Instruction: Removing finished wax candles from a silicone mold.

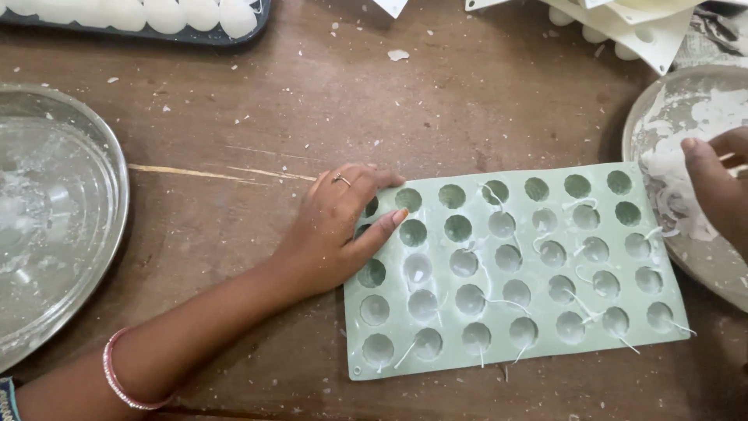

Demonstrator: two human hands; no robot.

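A pale green silicone mould (514,273) with many round cavities lies flat on the wooden table. Most cavities hold white wax with thin wicks sticking out; several along the top row and left side look empty. My left hand (336,230) rests palm down on the mould's upper left corner, fingers spread over the cavities, a ring on one finger. My right hand (721,183) is at the right edge over a metal plate (670,109) smeared with white wax, fingers curled as if pinching something small I cannot make out.
A large round metal tray (101,164) with wax residue sits at the left. A dark tray of white wax rounds (167,15) lies at the top left. White moulds (647,35) are stacked at the top right. Wax flakes dot the wooden table (257,109).
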